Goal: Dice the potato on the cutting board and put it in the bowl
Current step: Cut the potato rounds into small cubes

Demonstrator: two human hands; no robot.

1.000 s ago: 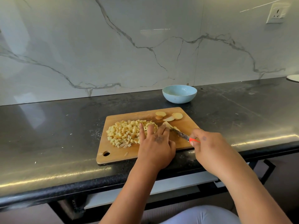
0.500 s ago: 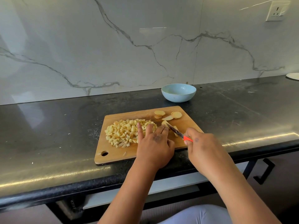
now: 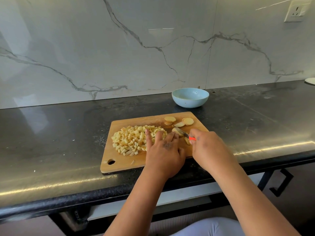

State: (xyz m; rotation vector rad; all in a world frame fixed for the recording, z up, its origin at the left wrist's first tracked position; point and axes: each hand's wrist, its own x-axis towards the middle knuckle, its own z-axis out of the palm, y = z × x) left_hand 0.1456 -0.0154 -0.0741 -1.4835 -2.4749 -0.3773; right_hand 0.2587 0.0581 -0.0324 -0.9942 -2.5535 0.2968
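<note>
Head view: two hands are working over a wooden cutting board (image 3: 119,165) on a dark desk (image 3: 51,133). Right hand (image 3: 208,150) is gripping a knife (image 3: 181,132) — its orange handle mostly hidden. Left hand (image 3: 164,150), fingers extended, is pressing a partly hidden potato piece (image 3: 175,130). One diced pile (image 3: 131,140), four slices (image 3: 187,121) beyond; one blue bowl (image 3: 190,97) is sitting behind the board.
</note>
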